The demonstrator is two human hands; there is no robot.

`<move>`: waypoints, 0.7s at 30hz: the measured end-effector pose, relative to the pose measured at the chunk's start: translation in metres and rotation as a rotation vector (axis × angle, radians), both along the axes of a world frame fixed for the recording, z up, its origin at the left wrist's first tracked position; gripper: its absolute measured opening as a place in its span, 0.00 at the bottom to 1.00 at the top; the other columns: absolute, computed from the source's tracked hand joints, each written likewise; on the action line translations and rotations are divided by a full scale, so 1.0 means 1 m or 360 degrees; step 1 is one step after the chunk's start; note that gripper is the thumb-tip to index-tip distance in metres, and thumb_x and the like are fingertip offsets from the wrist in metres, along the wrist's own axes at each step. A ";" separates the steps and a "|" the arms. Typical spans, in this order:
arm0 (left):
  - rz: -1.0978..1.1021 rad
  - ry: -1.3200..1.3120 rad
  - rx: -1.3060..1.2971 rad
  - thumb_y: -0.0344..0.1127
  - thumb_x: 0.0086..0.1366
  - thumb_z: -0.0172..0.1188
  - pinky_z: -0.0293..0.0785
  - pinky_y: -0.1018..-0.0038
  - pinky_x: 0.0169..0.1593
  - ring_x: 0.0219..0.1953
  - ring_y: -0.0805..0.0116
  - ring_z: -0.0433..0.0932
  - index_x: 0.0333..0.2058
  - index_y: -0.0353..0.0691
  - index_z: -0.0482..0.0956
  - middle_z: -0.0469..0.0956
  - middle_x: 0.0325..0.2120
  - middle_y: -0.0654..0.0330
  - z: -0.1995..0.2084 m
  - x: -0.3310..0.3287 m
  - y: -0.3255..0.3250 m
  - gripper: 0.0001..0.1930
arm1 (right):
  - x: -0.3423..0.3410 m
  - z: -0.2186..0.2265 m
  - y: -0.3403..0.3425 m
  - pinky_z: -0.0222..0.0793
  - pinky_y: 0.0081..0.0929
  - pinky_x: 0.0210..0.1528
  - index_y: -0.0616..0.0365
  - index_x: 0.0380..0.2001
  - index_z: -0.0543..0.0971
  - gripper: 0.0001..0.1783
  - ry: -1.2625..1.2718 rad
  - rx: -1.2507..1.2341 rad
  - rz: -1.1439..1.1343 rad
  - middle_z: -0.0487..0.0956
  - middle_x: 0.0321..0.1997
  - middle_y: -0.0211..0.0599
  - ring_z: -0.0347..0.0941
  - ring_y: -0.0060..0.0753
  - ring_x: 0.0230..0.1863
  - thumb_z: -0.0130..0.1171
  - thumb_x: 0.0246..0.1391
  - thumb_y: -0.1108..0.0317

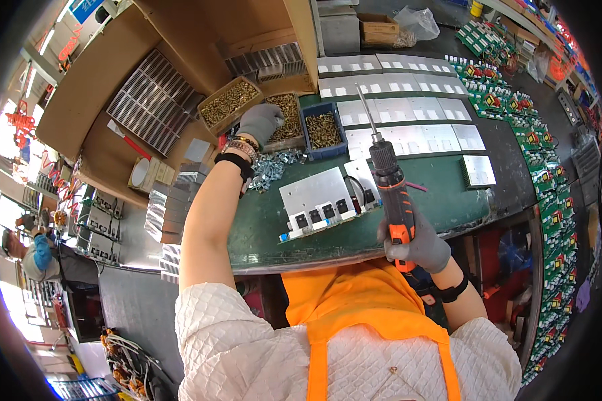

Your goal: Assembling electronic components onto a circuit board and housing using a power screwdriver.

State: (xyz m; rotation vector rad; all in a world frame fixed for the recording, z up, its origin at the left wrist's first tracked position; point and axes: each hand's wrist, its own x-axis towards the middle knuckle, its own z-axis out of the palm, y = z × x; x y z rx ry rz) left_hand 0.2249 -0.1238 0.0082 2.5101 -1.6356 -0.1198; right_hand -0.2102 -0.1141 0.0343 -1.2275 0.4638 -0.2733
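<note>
Just right of the plate (314,192), the driver (394,190), likely stiff and weighty, is best held where the right hand (424,248) wraps its fingers round it; beyond the plate leftward, the left hand (261,123) is at the screws (290,112), its fingers' opening and hold unclear.

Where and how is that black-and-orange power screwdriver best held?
Probably by the thick lower body of the power screwdriver, from the person's right, where the right hand wraps it. The long, thin bit points away from the person, so that end is best left free.
</note>
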 end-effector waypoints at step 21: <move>-0.0292 0.1503 -0.0787 0.46 0.66 0.55 0.51 0.81 0.19 0.15 0.83 0.60 0.31 0.39 0.78 0.67 0.15 0.71 0.130 -0.132 0.033 0.15 | -0.012 0.018 -0.011 0.63 0.29 0.62 0.64 0.65 0.60 0.51 0.0005 -0.0333 0.0066 0.71 0.61 0.42 0.67 0.32 0.60 0.76 0.40 0.64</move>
